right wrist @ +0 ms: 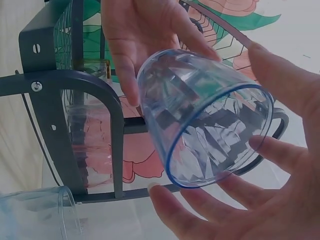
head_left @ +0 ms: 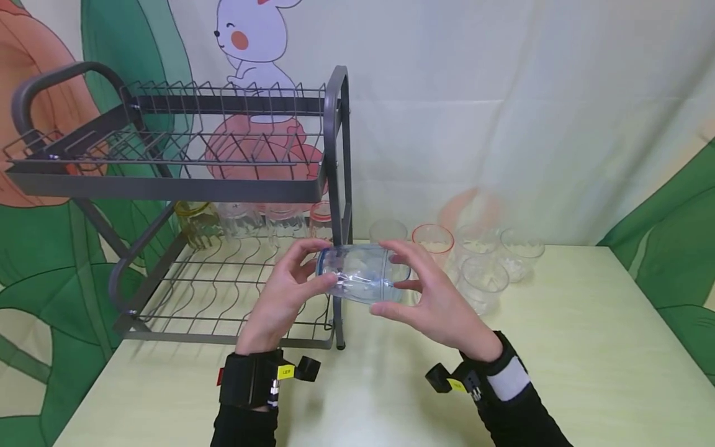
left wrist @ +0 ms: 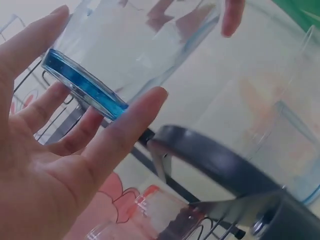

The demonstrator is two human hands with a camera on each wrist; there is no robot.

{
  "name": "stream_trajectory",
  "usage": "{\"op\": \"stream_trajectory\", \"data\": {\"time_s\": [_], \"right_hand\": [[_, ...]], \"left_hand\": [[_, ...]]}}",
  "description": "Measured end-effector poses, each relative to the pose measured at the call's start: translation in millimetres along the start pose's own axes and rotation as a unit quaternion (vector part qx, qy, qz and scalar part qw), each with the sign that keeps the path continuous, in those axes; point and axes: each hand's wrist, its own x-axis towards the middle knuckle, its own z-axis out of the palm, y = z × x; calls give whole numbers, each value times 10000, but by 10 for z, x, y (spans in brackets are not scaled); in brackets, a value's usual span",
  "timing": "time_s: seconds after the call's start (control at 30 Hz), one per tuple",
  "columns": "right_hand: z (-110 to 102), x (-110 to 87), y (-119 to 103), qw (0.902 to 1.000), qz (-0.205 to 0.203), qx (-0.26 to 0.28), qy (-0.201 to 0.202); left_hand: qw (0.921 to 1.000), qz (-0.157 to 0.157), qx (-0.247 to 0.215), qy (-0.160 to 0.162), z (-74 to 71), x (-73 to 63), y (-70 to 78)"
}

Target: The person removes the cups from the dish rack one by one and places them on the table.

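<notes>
A clear drinking glass [head_left: 363, 273] with a blue-tinted base lies sideways in the air between both hands. My left hand [head_left: 282, 292] grips it around the base, thumb on the near side and fingers behind. At the mouth end, my right hand [head_left: 432, 298] spreads loosely around the blue-edged rim. In the right wrist view, one fingertip [right wrist: 257, 142] overlaps the rim while the thumb [right wrist: 280, 75] stands apart from the glass. The glass's open mouth faces the right palm, and nothing shows inside it.
A dark two-tier dish rack [head_left: 167, 186] stands at left, with several glasses along the back of its lower tier, including a yellow one [head_left: 198, 223]. Right of it, several clear glasses cluster on the pale table [head_left: 586, 347], one red-rimmed [head_left: 432, 239]. A printed curtain [head_left: 475, 93] hangs behind.
</notes>
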Motion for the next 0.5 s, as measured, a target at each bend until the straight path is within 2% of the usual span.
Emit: {"op": "stream_trajectory", "data": {"time_s": [0.1,0.2,0.5], "right_hand": [[-22,0,-10,10000,61,-8,9],[-51,-1,-6,9999,65,91,-80],[-94,-26,-1,9987,59,488,-138]], "left_hand": [[9999,57,-71,-48,57,12,16],[9995,138,-139,-239,80,16,13],[9952,307,-299,-877,24,-5,-20]]}}
